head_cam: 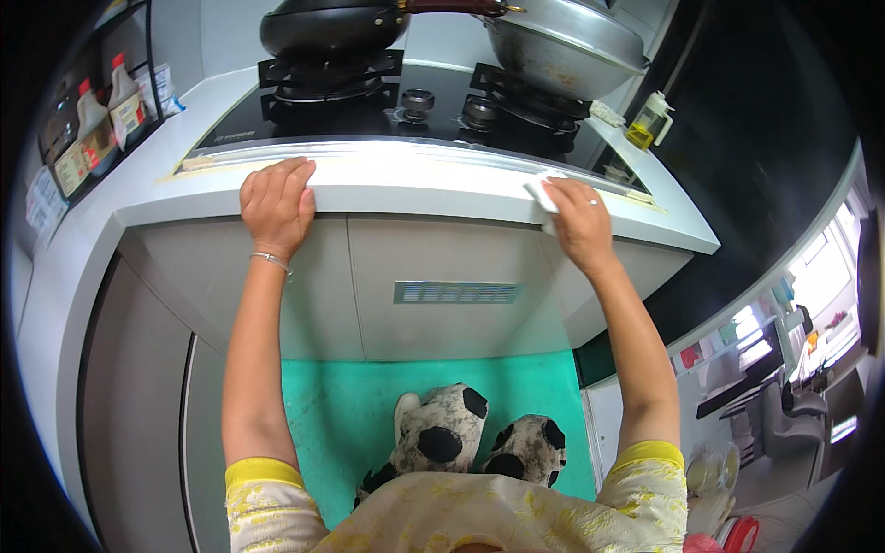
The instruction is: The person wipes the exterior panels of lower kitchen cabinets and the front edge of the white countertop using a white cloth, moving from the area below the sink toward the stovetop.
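My right hand (581,220) grips a white cloth or folded tissue (543,196) against the front edge of the white countertop (415,196), near the stove's right side. Farther left, my left hand (276,204) rests on the same edge with its fingers together and nothing visible in it; a bracelet circles that wrist. Just behind both hands lies a black glass gas stove (332,131) with a metal strip along its front. Two control knobs, a left one (417,104) and a right one (479,112), stand between the burners.
A black wok (332,31) sits on the left burner, a lidded metal wok (563,59) on the right. An oil jug (650,123) stands at the right end. Sauce bottles (97,124) fill a rack at left. Below are cabinet doors (449,249) with a vent (456,292).
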A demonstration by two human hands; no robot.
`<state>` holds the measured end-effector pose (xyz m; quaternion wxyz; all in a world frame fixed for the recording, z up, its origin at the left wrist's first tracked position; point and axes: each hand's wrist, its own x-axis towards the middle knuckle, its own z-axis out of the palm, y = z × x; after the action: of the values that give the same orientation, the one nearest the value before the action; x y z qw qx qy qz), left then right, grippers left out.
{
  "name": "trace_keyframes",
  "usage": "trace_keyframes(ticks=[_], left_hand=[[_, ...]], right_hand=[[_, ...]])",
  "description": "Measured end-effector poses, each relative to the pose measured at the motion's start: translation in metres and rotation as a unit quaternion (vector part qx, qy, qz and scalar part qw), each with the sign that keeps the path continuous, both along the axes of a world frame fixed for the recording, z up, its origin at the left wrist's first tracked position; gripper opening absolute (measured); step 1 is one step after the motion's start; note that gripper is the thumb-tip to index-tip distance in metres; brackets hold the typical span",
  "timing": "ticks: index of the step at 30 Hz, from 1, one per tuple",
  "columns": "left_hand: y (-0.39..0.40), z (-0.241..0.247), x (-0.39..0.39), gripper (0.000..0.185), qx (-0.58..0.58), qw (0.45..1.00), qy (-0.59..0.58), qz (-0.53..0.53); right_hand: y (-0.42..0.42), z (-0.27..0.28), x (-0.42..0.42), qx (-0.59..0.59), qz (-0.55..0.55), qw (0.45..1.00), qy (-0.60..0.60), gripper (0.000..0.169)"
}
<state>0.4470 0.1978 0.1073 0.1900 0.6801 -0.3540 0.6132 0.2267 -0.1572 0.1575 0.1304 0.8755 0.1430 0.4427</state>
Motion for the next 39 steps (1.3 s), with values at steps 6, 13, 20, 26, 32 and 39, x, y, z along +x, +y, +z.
trace_keyframes(ticks=[6,13,20,26,32,39], left_hand=[[0.0,0.003,-0.002,0.027,0.004,1.0,-0.004,0.006],[-0.028,0.01,-0.025,0.028,0.043,0.998,0.035,-0.028],[-0.16,0.057,-0.118,0.039,0.197,0.973,-0.003,-0.116],[-0.214,0.044,-0.128,0.029,0.227,0.973,-0.018,-0.033],[-0.22,0.044,-0.13,0.03,0.236,0.97,-0.043,-0.036],[-0.218,0.048,-0.133,0.056,0.259,0.964,-0.056,-0.035]], right_hand=[[-0.071,-0.015,-0.047,0.097,-0.063,0.991,-0.066,0.026],[-0.077,-0.036,-0.028,0.1,-0.082,0.98,-0.153,0.027],[-0.094,-0.028,-0.039,0.066,-0.075,0.987,-0.123,0.029],[-0.11,-0.03,-0.039,0.038,-0.047,0.985,-0.16,0.032],[-0.137,-0.035,-0.055,0.039,-0.041,0.98,-0.191,0.033],[-0.205,-0.029,-0.097,-0.011,-0.074,0.991,-0.116,0.049]])
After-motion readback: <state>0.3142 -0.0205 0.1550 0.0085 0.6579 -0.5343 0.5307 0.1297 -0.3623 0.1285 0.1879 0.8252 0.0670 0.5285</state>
